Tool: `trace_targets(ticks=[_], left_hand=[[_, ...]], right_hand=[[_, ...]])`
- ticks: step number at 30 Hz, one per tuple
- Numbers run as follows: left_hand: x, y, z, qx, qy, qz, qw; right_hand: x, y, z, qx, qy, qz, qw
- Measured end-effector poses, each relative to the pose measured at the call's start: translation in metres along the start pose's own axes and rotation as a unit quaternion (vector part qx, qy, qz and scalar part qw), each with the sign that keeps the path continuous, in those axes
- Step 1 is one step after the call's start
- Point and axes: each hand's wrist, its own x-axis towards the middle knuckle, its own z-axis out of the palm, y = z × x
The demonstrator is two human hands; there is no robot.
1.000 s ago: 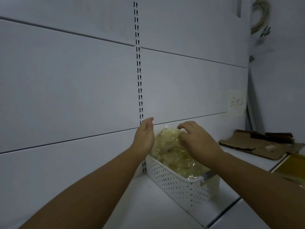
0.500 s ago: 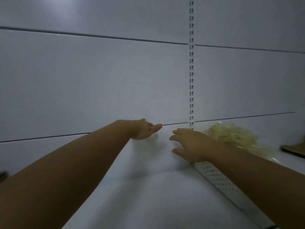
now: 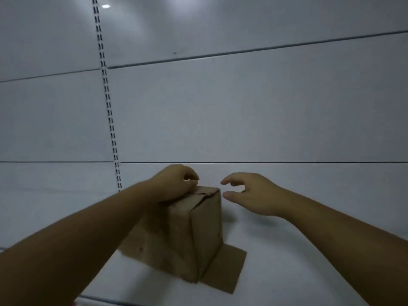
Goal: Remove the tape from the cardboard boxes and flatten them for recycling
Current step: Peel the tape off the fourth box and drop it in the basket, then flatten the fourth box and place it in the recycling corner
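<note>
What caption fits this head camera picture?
One cardboard box, left hand holding its top, right hand open beside it.

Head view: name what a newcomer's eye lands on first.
A brown cardboard box stands upright in the middle of the white shelf, with one flap splayed flat at its base on the right. The left hand rests on the box's top with curled fingers. The right hand hovers open beside the top right corner, apart from it. Behind, a slotted upright runs up the pale back wall on the left.
</note>
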Motion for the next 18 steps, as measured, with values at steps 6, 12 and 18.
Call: trace_targets(ticks=[6, 12, 18], left_hand=[[-0.049, -0.051, -0.002, -0.047, 0.131, 0.015, 0.99], [-0.071, -0.067, 0.019, -0.135, 0.187, 0.092, 0.969], [-0.085, -0.067, 0.005, -0.148, 0.145, 0.136, 0.969]], right_hand=[[0.038, -0.029, 0.041, -0.016, -0.031, 0.044, 0.998], [0.05, -0.02, 0.054, 0.004, 0.041, 0.071, 0.997], [0.06, -0.033, 0.068, 0.034, 0.16, 0.085, 0.983]])
